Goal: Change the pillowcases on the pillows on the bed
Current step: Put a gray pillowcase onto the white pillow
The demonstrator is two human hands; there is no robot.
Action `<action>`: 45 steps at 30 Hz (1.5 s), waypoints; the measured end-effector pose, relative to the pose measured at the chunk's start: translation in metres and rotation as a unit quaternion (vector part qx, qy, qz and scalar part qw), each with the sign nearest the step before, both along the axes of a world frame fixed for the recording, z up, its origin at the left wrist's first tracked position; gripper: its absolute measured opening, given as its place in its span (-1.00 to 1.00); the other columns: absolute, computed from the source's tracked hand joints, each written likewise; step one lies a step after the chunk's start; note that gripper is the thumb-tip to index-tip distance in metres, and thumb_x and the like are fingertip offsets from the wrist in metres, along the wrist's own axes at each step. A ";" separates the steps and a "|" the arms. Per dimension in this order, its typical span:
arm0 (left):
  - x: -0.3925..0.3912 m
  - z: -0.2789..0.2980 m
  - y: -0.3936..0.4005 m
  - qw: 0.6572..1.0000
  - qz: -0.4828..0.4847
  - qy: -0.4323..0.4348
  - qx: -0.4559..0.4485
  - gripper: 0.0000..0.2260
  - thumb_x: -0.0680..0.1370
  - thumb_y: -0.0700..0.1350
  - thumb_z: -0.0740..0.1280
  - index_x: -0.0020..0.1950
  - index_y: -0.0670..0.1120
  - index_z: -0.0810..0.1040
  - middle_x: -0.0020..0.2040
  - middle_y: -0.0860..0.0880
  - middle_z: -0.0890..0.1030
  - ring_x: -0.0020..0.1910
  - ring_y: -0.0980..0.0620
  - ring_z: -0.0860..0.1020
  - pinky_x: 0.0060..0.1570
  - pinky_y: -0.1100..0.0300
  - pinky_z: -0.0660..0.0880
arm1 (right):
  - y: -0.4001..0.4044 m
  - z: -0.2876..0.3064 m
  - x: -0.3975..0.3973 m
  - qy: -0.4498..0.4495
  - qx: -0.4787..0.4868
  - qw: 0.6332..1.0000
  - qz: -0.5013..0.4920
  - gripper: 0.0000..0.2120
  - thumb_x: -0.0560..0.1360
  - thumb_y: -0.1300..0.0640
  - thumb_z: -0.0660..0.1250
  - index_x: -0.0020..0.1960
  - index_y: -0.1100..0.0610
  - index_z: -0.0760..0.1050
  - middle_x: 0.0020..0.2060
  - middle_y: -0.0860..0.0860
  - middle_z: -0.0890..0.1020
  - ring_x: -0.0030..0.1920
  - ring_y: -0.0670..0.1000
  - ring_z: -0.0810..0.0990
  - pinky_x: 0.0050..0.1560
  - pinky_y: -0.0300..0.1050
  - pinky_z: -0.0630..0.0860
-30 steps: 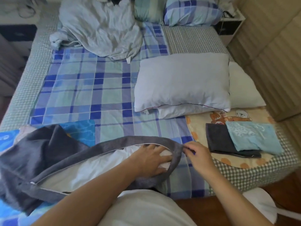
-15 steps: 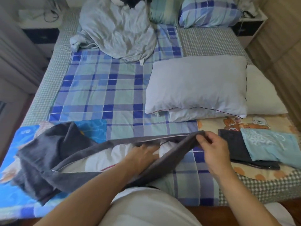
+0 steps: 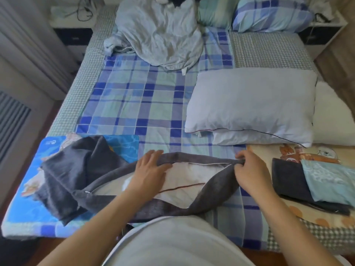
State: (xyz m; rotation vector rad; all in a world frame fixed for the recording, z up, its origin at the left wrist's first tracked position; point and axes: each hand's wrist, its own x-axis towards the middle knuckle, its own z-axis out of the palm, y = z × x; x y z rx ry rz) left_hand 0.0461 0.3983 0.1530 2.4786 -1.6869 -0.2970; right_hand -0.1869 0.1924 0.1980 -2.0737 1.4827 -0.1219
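A dark grey pillowcase [image 3: 80,175] lies across the near edge of the bed, its zipped mouth gaping over a white pillow [image 3: 184,181] inside. My left hand [image 3: 148,170] rests flat on that pillow and the upper edge of the opening, fingers spread. My right hand [image 3: 249,169] pinches the right end of the grey opening. Two bare pillows [image 3: 249,104] are stacked at the middle right, with a white one [image 3: 332,120] behind them. Folded pillowcases, a dark one [image 3: 286,175] and a light blue one [image 3: 330,181], lie at the near right.
A crumpled grey sheet [image 3: 163,37] is heaped at the far side, beside checked pillows [image 3: 269,14] at the headboard. A blue printed pad [image 3: 28,204] lies under the grey case at the near left. A cartoon-print cloth [image 3: 307,154] underlies the folded cases. Nightstands flank the bed.
My right hand has carried the end of the grey opening rightward and up, widening it. My left hand has slid up from inside the case to the top edge of the opening.
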 end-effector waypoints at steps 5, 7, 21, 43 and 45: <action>0.027 -0.008 0.003 0.989 0.050 0.026 0.134 -0.73 0.65 -0.02 0.23 0.36 0.05 0.37 0.38 0.00 0.44 0.28 -0.05 0.48 0.30 0.02 0.40 | 0.005 -0.004 0.051 0.172 -0.180 0.924 0.289 -0.55 0.53 -0.02 0.33 0.39 -0.02 0.37 0.14 -0.01 0.60 0.13 0.10 0.58 0.17 0.02 0.39; 0.030 -0.008 0.003 0.992 0.046 0.012 0.120 -0.68 0.65 -0.06 0.24 0.39 0.05 0.32 0.35 0.01 0.45 0.26 -0.04 0.49 0.27 0.02 0.42 | -0.002 -0.015 0.057 0.207 -0.169 0.905 0.332 -0.58 0.53 0.16 0.30 0.37 -0.01 0.36 0.13 0.02 0.55 0.04 0.11 0.59 -0.04 -0.05 0.42; 0.042 0.022 0.084 0.991 0.133 0.025 0.017 -0.84 0.50 -0.22 0.34 -0.16 0.05 0.61 -0.24 0.17 0.52 -0.13 0.02 0.54 -0.25 0.13 0.38 | 0.004 -0.008 0.024 -0.038 -0.104 0.904 0.414 -0.84 0.53 0.14 0.35 0.08 0.04 0.63 0.00 -0.04 0.62 0.06 0.02 0.54 0.12 0.01 0.53; 0.004 -0.006 0.095 0.993 0.010 0.115 0.014 -0.73 0.62 0.26 0.14 0.18 0.19 0.50 0.26 0.12 0.42 0.16 0.09 0.48 0.14 0.12 0.50 | -0.010 -0.016 0.001 -0.003 -0.170 0.901 0.399 -0.72 0.48 -0.10 0.43 -0.22 -0.03 0.37 -0.30 -0.19 0.41 -0.25 -0.07 0.39 -0.18 -0.11 0.31; 0.006 -0.005 0.097 0.993 -0.018 0.108 0.043 -0.74 0.56 0.32 0.18 0.09 0.22 0.49 0.34 0.14 0.38 0.28 0.07 0.41 0.23 0.09 0.47 | -0.027 -0.018 0.003 0.006 -0.230 0.878 0.419 -0.70 0.44 -0.24 0.38 -0.24 -0.03 0.46 -0.19 -0.11 0.48 -0.10 0.01 0.43 0.00 -0.04 0.35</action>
